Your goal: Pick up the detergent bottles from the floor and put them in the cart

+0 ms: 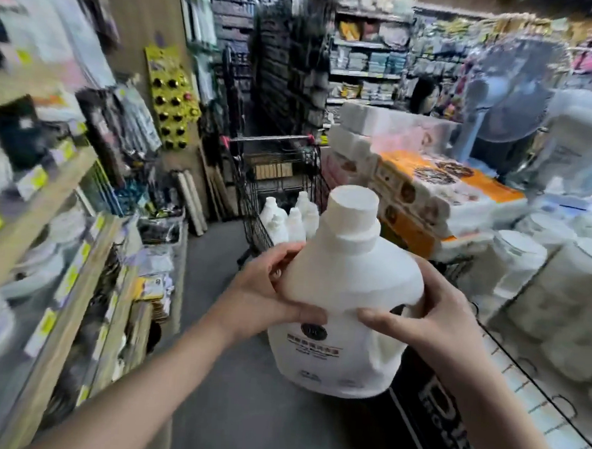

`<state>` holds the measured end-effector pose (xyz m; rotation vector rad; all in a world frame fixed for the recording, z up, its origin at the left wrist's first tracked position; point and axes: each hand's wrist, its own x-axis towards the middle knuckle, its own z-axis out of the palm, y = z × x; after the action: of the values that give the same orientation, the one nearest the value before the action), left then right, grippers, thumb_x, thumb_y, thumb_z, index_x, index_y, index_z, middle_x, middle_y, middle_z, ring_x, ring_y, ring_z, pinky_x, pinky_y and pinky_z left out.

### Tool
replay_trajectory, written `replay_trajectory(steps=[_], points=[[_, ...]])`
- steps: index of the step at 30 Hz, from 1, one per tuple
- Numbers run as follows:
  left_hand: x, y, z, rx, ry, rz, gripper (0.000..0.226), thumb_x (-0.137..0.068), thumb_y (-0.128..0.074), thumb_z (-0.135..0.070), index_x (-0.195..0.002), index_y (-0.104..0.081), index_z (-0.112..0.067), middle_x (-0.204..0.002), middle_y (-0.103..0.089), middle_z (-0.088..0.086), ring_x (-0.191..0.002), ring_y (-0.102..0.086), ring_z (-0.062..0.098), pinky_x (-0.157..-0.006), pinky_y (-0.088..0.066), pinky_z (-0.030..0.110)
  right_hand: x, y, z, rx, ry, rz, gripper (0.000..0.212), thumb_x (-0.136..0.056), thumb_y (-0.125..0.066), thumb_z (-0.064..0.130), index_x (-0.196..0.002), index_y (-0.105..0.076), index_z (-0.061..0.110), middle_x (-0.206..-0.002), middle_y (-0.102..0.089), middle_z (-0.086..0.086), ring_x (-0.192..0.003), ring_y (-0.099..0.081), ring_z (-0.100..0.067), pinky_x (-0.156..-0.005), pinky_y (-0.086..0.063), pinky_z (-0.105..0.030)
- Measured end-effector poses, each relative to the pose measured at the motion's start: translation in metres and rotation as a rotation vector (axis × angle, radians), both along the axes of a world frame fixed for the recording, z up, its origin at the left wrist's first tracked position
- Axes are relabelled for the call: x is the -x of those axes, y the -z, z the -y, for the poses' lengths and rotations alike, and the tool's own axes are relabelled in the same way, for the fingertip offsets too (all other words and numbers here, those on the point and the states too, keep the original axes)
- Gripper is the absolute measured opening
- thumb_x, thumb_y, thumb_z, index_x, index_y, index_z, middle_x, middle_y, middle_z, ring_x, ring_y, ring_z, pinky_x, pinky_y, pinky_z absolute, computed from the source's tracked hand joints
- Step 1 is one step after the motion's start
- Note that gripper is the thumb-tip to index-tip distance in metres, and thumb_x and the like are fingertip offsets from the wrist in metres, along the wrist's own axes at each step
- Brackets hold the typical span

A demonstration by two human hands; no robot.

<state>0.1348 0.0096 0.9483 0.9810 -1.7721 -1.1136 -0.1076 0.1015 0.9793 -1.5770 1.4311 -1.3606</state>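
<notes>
Large white detergent bottle held upright in mid-air, clamped at shoulder between left hand and right hand. Shopping cart well ahead, smaller bottles inside. Risks judged: slip from smooth sides; knock against cart rim on lowering; toppling of bottles already loaded.

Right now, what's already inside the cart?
Several white detergent bottles stand upright in the black wire cart. The large bottle held by the left hand and right hand hides the cart's near end.

Matt white plastic detergent bottle, black metal wire cart, smooth grey floor, wooden shelves
</notes>
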Motion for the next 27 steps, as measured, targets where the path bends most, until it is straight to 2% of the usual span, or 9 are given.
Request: replay_trajectory(steps=[2, 4, 7, 9, 13, 16, 19, 23, 27], points=[[-0.016, 0.002, 0.038, -0.002, -0.048, 0.001, 0.089, -0.039, -0.101, -0.057, -0.121, -0.064, -0.056, -0.127, -0.073, -0.016, -0.124, -0.066, 0.008, -0.109, -0.054, 0.046, -0.014, 0.0, 0.049, 0.006, -0.049, 0.01, 0.082, -0.053, -0.105, 0.024, -0.126, -0.07, 0.037, -0.115, -0.076, 0.024, -0.105, -0.07, 0.009, -0.078, -0.052, -0.006], [-0.031, 0.003, 0.077, 0.005, -0.083, 0.012, 0.09, -0.039, -0.101, -0.056, -0.121, -0.065, -0.054, -0.128, -0.072, -0.016, -0.123, -0.067, 0.008, -0.109, -0.054, 0.045, -0.025, 0.003, 0.095, 0.002, -0.081, 0.047, 0.079, -0.055, -0.102, 0.02, -0.126, -0.07, 0.035, -0.115, -0.077, 0.022, -0.104, -0.072, 0.006, -0.078, -0.055, -0.009], [-0.05, 0.011, 0.144, 0.003, -0.135, 0.033, 0.096, -0.043, -0.106, -0.041, -0.13, -0.064, -0.041, -0.129, -0.072, -0.012, -0.121, -0.068, 0.008, -0.109, -0.054, 0.043, -0.04, 0.017, 0.175, -0.002, -0.137, 0.068, 0.074, -0.059, -0.097, 0.016, -0.126, -0.071, 0.031, -0.113, -0.079, 0.014, -0.103, -0.074, -0.001, -0.077, -0.057, -0.014], [-0.059, 0.019, 0.189, 0.014, -0.158, 0.062, 0.094, -0.042, -0.107, -0.037, -0.126, -0.065, -0.047, -0.125, -0.073, -0.015, -0.117, -0.069, 0.003, -0.106, -0.057, 0.037, -0.046, 0.029, 0.225, -0.016, -0.15, 0.088, 0.072, -0.061, -0.098, 0.01, -0.125, -0.072, 0.028, -0.11, -0.08, 0.012, -0.099, -0.076, -0.003, -0.075, -0.058, -0.015], [-0.068, 0.029, 0.303, 0.003, -0.183, 0.083, 0.083, -0.038, -0.101, -0.046, -0.11, -0.065, -0.067, -0.123, -0.071, -0.027, -0.116, -0.066, -0.005, -0.096, -0.054, 0.018, -0.053, 0.047, 0.341, -0.015, -0.162, 0.112, 0.072, -0.058, -0.098, 0.01, -0.122, -0.072, 0.031, -0.104, -0.08, 0.016, -0.094, -0.075, 0.003, -0.072, -0.056, -0.011], [-0.067, 0.026, 0.376, -0.005, -0.147, 0.115, 0.089, -0.041, -0.107, -0.035, -0.115, -0.064, -0.06, -0.124, -0.067, -0.032, -0.116, -0.062, -0.013, -0.093, -0.05, 0.008, -0.053, 0.051, 0.407, -0.022, -0.133, 0.119, 0.076, -0.057, -0.098, 0.008, -0.123, -0.07, 0.034, -0.107, -0.078, 0.021, -0.097, -0.072, 0.008, -0.075, -0.054, -0.008], [-0.062, 0.03, 0.443, -0.017, -0.095, 0.119, 0.092, -0.051, -0.105, -0.019, -0.123, -0.06, -0.056, -0.128, -0.065, -0.033, -0.117, -0.06, -0.015, -0.093, -0.048, 0.005, -0.05, 0.056, 0.47, -0.03, -0.114, 0.074, 0.084, -0.055, -0.1, 0.013, -0.129, -0.069, 0.037, -0.119, -0.076, 0.022, -0.11, -0.069, 0.007, -0.083, -0.053, -0.008], [-0.053, 0.036, 0.527, -0.037, -0.04, 0.124, 0.093, -0.053, -0.105, -0.016, -0.127, -0.06, -0.051, -0.135, -0.063, -0.026, -0.12, -0.057, -0.015, -0.093, -0.044, 0.001, -0.043, 0.057, 0.542, -0.047, -0.067, 0.054, 0.088, -0.053, -0.101, 0.019, -0.132, -0.068, 0.04, -0.127, -0.073, 0.02, -0.116, -0.068, 0.004, -0.088, -0.055, -0.014], [-0.038, 0.047, 0.6, -0.032, 0.076, 0.125, 0.092, -0.05, -0.106, -0.02, -0.117, -0.062, -0.065, -0.13, -0.065, -0.03, -0.118, -0.06, -0.011, -0.094, -0.046, 0.005, -0.04, 0.069, 0.586, -0.063, 0.041, 0.065, 0.082, -0.056, -0.101, 0.019, -0.126, -0.07, 0.046, -0.126, -0.074, 0.019, -0.117, -0.068, 0.0, -0.09, -0.056, -0.019]])
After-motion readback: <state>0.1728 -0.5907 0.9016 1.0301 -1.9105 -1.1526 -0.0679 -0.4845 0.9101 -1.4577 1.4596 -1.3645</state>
